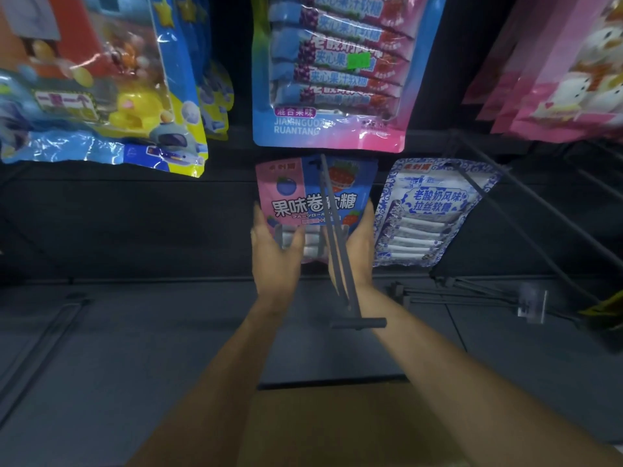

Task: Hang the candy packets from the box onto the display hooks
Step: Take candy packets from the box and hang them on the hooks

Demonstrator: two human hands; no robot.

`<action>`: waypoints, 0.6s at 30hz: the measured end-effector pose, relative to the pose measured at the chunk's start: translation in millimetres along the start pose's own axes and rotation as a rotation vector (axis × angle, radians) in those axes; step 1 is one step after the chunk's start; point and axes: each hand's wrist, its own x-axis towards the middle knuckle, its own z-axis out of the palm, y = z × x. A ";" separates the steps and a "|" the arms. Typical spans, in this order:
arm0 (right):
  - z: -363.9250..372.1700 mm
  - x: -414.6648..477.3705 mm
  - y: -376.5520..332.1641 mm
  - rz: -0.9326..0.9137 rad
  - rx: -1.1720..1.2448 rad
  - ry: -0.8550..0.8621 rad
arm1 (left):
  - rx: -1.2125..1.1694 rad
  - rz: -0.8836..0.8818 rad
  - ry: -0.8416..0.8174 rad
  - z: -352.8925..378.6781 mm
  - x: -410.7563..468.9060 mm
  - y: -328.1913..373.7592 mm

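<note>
Left hand: gripped the left edge of the candy packet, thumb across its front, fingers behind
Right hand: held the right edge of the same packet, partly hidden behind the hook
Candy packet: upright between the two hands, its top hole at the far end of the hook, beyond the fingertips
Hook: two wires ran from the packet's top back over the right hand to a crossbar near that wrist
Blue-and-white packet: hung just right of the right hand
Large packet: hung above both hands, its bottom edge close over the held packet's top
Box: below the forearms
Hole: whether it sat over both wires could not be told; released on one wire, the packet would likely hang crooked or slip off
Pull: both hands held the lower half, so a downward tug could tear the hole
Withdrawal: the right hand, close under the wires, could snag and drag the packet forward
</note>
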 end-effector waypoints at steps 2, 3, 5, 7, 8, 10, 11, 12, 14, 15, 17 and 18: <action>4.5 -4.0 -0.5 0.009 0.025 -0.001 | -0.019 -0.014 -0.001 2.9 0.8 1.3; 9.1 -2.4 4.9 0.020 0.043 -0.007 | -0.022 -0.016 -0.001 3.3 1.1 -0.1; 11.1 3.0 10.7 0.041 0.068 -0.019 | -0.041 -0.005 -0.007 1.1 1.0 0.0; 2.5 1.2 -0.2 0.047 0.044 -0.071 | -0.041 0.000 -0.015 -2.8 2.0 -0.5; -1.8 1.1 -3.4 0.048 0.033 -0.099 | -0.039 0.004 -0.017 -5.1 1.7 1.5; -8.4 1.2 -4.8 0.049 0.027 -0.118 | -0.035 0.027 -0.014 -8.3 2.4 1.3; -8.6 0.0 -5.2 0.054 0.012 -0.106 | -0.029 0.034 -0.011 -9.1 2.8 0.2; -6.6 -0.6 -4.8 0.052 -0.001 -0.085 | -0.018 0.028 -0.012 -10.3 1.8 2.5; -5.4 -4.2 -4.7 0.054 -0.026 -0.070 | 0.003 0.006 -0.018 -12.4 -0.1 4.2; -6.7 -6.4 -6.3 0.053 -0.033 -0.083 | 0.017 -0.002 -0.020 -13.8 -1.0 3.1; -12.8 -10.4 -9.5 0.050 -0.062 -0.087 | 0.086 -0.027 -0.026 -17.9 -4.1 3.3; -15.0 -11.9 -8.7 0.051 -0.078 -0.074 | 0.125 -0.045 -0.031 -19.8 -6.0 4.0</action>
